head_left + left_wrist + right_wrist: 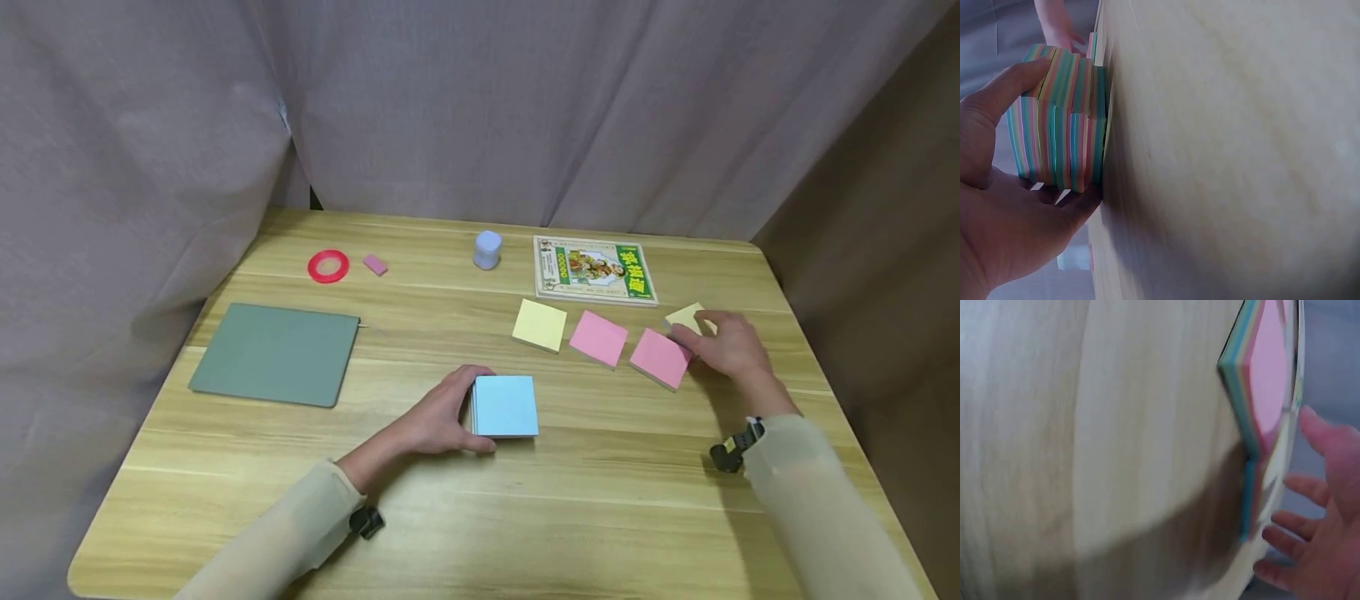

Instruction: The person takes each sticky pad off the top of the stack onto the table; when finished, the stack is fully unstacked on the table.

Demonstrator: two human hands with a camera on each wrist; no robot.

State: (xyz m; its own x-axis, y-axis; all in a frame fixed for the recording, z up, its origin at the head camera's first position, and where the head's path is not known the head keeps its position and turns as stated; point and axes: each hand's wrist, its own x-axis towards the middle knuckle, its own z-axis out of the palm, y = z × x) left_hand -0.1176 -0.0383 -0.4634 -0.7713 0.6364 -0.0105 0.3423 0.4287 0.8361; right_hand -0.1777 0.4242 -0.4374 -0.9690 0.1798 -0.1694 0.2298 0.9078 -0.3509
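Observation:
My left hand (442,417) grips a thick block of sticky notes with a blue top sheet (504,406) at the middle of the wooden table (600,517). In the left wrist view the thumb and fingers of that hand (997,212) wrap the block's striped multicolour side (1060,131). My right hand (723,342) rests at the right, fingers loosely spread, touching the edge of a pink pad (660,358); a yellow pad (686,317) lies partly under it. The right wrist view shows the pink pad (1266,375) beside the straight fingers (1322,550).
A yellow pad (540,324) and another pink pad (598,337) lie in a row left of the right hand. Behind them is a green picture book (594,271). A small pale cylinder (487,249), pink eraser (375,265), red tape ring (327,266) and green mat (277,353) sit further left.

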